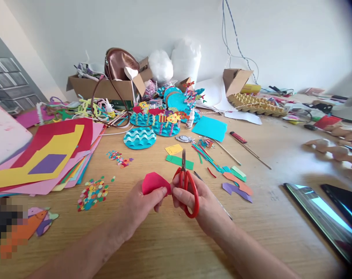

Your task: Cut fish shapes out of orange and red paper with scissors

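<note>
Between the thumb and fingers of my left hand is a piece of bright pink-red paper. My right hand holds a pair of scissors with red handles, blades together and pointing away from me. The right fingertips meet the paper's right edge, close to the left fingers. Just beyond the scissors lie a green paper strip and a small yellow paper piece. A dark thin stick, partly hidden, passes under my right wrist.
Stacked coloured paper lies left, near scattered confetti dots. Blue decorated discs and a small white bottle stand ahead. Paper scraps and two phones lie right. A cardboard box stands at the back.
</note>
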The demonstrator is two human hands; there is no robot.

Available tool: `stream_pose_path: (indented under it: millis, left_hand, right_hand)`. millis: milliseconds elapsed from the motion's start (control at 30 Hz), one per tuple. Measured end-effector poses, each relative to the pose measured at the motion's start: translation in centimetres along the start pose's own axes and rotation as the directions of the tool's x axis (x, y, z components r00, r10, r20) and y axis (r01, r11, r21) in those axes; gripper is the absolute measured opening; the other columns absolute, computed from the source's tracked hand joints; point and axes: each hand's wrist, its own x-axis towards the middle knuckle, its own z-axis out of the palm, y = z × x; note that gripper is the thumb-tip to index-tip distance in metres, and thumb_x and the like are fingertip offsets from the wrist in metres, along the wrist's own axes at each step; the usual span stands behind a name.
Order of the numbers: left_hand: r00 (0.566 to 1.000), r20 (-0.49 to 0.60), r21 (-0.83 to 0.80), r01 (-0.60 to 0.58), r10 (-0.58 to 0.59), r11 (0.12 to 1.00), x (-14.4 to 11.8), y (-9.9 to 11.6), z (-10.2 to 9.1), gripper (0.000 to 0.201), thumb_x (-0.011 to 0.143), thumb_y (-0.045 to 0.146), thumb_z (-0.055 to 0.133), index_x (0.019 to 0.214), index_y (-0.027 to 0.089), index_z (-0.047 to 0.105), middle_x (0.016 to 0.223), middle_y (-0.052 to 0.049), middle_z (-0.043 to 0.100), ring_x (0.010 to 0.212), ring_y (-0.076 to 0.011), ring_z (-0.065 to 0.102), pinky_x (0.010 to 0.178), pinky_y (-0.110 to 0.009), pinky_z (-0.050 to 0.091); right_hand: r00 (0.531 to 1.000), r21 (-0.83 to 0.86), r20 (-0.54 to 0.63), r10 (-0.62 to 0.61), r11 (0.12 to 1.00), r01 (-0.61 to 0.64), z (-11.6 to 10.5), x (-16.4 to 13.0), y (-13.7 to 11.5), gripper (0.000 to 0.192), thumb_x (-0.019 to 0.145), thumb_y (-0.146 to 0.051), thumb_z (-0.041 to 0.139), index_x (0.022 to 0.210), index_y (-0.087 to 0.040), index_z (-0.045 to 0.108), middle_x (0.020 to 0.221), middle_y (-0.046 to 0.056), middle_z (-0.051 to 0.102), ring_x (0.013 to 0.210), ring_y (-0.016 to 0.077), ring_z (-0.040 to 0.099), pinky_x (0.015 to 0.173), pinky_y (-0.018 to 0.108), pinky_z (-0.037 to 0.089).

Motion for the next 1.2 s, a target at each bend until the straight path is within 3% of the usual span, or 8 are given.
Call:
stream_pose_path:
  millis: [133,367,467,600,833,1000,1200]
  left_hand:
    - [0.987,0.154,0.061,0.023,-0.032,0.998,0.1,0.1,-0.1,0.020,0.072,0.032,0.053,0.058,0.018,0.052,0.048,0.005,0.045,0.050,-0.0110,0.043,0.049,-0.023,0.036]
    - [0.994,0.109,-0.070,-0.006,0.013,0.998,0.0,-0.2,-0.3,0.017,0.073,0.029,0.055,0.061,0.017,0.055,0.053,0.004,0.050,0.051,-0.0095,0.045,0.050,-0.021,0.038]
    - [0.996,0.088,-0.178,0.026,-0.010,0.984,0.4,0.1,-1.2,0.010,0.073,0.025,0.056,0.067,0.016,0.057,0.059,0.002,0.057,0.056,-0.0111,0.052,0.053,-0.023,0.044]
    - [0.986,0.157,-0.261,0.088,-0.047,0.961,1.2,1.1,-3.5,0.009,0.072,0.023,0.058,0.074,0.015,0.059,0.066,-0.002,0.063,0.064,-0.0158,0.061,0.058,-0.028,0.050]
    - [0.973,0.217,-0.187,0.117,-0.075,0.975,1.7,1.8,-6.4,0.012,0.071,0.023,0.060,0.073,0.012,0.063,0.069,-0.005,0.066,0.063,-0.0144,0.063,0.057,-0.025,0.051]
    - [0.953,0.281,-0.138,0.158,-0.114,0.978,1.7,1.4,-6.3,0.012,0.072,0.022,0.059,0.073,0.011,0.064,0.073,-0.007,0.067,0.062,-0.0136,0.063,0.056,-0.023,0.051]
    - [0.946,0.291,-0.107,0.179,-0.142,0.978,1.8,1.4,-6.0,0.011,0.071,0.022,0.060,0.072,0.012,0.064,0.063,-0.005,0.066,0.057,-0.0132,0.064,0.052,-0.021,0.050]
  right_hand:
    - [0.999,0.018,0.001,0.039,0.999,-0.039,0.0,0.0,-0.1,0.030,0.062,-0.027,0.072,0.076,-0.018,0.047,0.065,-0.005,0.051,0.052,0.0068,0.047,0.047,0.019,0.034]
    - [0.998,-0.076,-0.023,0.060,0.995,-0.061,0.4,-0.1,-0.3,0.026,0.067,-0.029,0.068,0.074,-0.018,0.045,0.057,-0.007,0.049,0.048,0.0071,0.044,0.044,0.018,0.032]
    - [0.993,-0.204,0.044,0.108,0.974,-0.096,0.1,-0.2,-0.7,0.021,0.077,-0.034,0.056,0.070,-0.018,0.045,0.052,-0.006,0.048,0.046,0.0076,0.043,0.042,0.018,0.030]
    - [0.959,-0.400,0.215,0.187,0.912,-0.088,-0.7,-0.2,-1.2,0.034,0.084,-0.040,0.046,0.059,-0.017,0.043,0.048,-0.005,0.044,0.043,0.0069,0.041,0.043,0.019,0.030]
    - [0.890,-0.603,0.278,0.362,0.787,-0.131,-1.4,-0.1,-0.7,0.035,0.087,-0.041,0.043,0.060,-0.017,0.043,0.050,-0.004,0.044,0.043,0.0069,0.038,0.041,0.018,0.030]
    - [0.868,-0.625,0.310,0.388,0.771,-0.122,-1.2,-0.1,-0.5,0.033,0.086,-0.039,0.042,0.061,-0.018,0.042,0.053,-0.003,0.045,0.045,0.0075,0.040,0.042,0.019,0.032]
    - [0.872,-0.601,0.309,0.380,0.788,-0.131,-1.2,-0.2,-0.4,0.038,0.085,-0.044,0.044,0.058,-0.018,0.039,0.051,-0.004,0.043,0.043,0.0066,0.038,0.041,0.018,0.031]
